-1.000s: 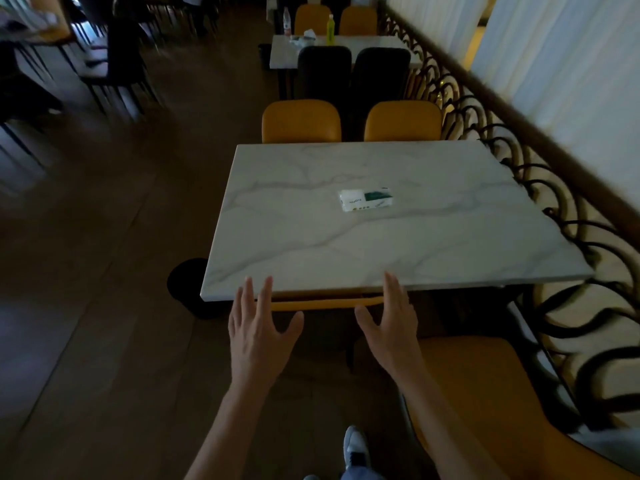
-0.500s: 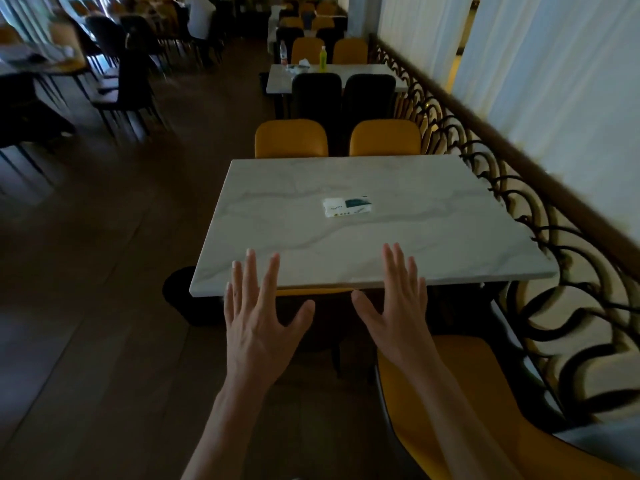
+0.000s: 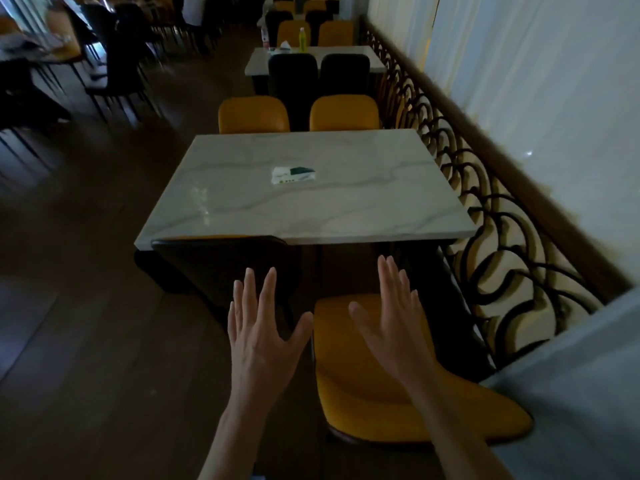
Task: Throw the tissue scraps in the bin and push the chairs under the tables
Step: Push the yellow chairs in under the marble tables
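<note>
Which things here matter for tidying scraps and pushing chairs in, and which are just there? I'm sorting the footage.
Job: near yellow chair, not yet under the marble table; dark-backed chair already tucked in; both open hands.
Lying about: tissue pack; far bottle; iron railing.

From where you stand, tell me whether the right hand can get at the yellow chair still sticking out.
Probably yes. The right hand is open and empty, hovering over the yellow chair right below it, with nothing between them.
</note>
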Motion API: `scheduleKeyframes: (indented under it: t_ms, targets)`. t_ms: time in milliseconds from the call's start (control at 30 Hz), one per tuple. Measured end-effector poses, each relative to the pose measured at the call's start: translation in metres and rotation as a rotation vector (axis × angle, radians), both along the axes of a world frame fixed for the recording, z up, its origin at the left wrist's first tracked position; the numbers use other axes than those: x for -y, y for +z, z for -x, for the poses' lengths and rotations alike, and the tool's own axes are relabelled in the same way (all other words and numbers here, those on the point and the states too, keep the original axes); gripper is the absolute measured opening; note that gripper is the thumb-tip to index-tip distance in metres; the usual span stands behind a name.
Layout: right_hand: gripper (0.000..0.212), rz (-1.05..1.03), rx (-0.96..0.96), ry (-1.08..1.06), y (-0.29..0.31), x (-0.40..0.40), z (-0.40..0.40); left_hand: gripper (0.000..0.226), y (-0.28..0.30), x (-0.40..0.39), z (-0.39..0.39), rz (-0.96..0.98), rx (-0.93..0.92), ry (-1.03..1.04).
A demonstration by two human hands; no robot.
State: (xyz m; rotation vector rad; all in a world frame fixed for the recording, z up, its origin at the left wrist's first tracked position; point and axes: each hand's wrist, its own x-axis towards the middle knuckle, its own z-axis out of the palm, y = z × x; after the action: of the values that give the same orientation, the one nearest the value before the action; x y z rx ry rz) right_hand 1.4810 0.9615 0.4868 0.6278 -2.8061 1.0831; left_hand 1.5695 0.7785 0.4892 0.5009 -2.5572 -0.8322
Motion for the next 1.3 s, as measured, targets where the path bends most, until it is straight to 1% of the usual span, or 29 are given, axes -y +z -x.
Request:
scheduleKeyframes:
  t_ms: [100, 200, 433, 500, 633, 733, 800, 833, 867, 933, 967, 1000, 1067, 1133, 1167, 1200, 1267, 1300]
  targets:
    - [0.08, 0.001, 0.014, 0.002, -0.001, -0.041, -0.017, 0.087, 0.003, -0.041, -0.015, 0.017, 0.007, 0.005]
    - [0.08, 0.018, 0.016, 0.001, -0.002, -0.062, -0.029, 0.086, 0.01, -0.065, -0.026, 0.034, 0.01, 0.005]
    - [0.082, 0.051, 0.033, -0.037, -0.003, -0.086, -0.052, 0.087, 0.012, -0.09, -0.041, 0.03, 0.024, -0.04]
    - [0.081, 0.038, 0.035, -0.058, -0.005, -0.096, -0.06, 0.088, 0.005, -0.098, -0.045, -0.02, 0.023, -0.054]
    - [0.08, 0.036, 0.08, -0.12, -0.013, -0.121, -0.073, 0.087, -0.009, -0.118, -0.045, -0.316, 0.043, -0.089]
    - [0.081, 0.034, 0.128, -0.143, -0.021, -0.137, -0.08, 0.085, -0.021, -0.131, -0.046, -0.353, 0.052, -0.096]
    - [0.086, 0.038, 0.173, -0.159, -0.026, -0.15, -0.08, 0.085, -0.029, -0.139, -0.046, -0.391, 0.072, -0.09]
    - [0.09, 0.048, 0.202, -0.17, -0.028, -0.157, -0.079, 0.085, -0.034, -0.144, -0.045, -0.468, 0.087, -0.077]
    - [0.091, 0.072, 0.238, -0.187, -0.032, -0.163, -0.078, 0.083, -0.037, -0.149, -0.045, -0.595, 0.101, -0.046]
    - [0.087, 0.161, 0.33, -0.244, -0.041, -0.174, -0.077, 0.081, -0.048, -0.159, -0.045, -0.875, 0.124, 0.063]
    - [0.086, 0.201, 0.379, -0.287, -0.047, -0.18, -0.077, 0.081, -0.056, -0.164, -0.045, -0.956, 0.137, 0.134]
    - [0.085, 0.225, 0.424, -0.341, -0.054, -0.186, -0.077, 0.08, -0.066, -0.17, -0.046, -0.978, 0.161, 0.21]
    - [0.082, 0.212, 0.472, -0.464, -0.072, -0.198, -0.08, 0.081, -0.083, -0.182, -0.051, -0.938, 0.222, 0.375]
    - [0.087, 0.23, 0.523, -0.561, -0.09, -0.209, -0.083, 0.075, -0.097, -0.195, -0.055, -0.946, 0.241, 0.536]
    - [0.091, 0.291, 0.585, -0.605, -0.098, -0.212, -0.084, 0.074, -0.103, -0.201, -0.055, -1.003, 0.239, 0.596]
    - [0.095, 0.395, 0.679, -0.656, -0.104, -0.214, -0.084, 0.079, -0.108, -0.206, -0.055, -1.091, 0.249, 0.646]
    - [0.095, 0.642, 0.929, -0.798, -0.112, -0.214, -0.084, 0.09, -0.115, -0.213, -0.052, -1.309, 0.282, 0.729]
    - [0.093, 0.75, 1.07, -0.851, -0.115, -0.212, -0.084, 0.088, -0.117, -0.216, -0.049, -1.426, 0.29, 0.753]
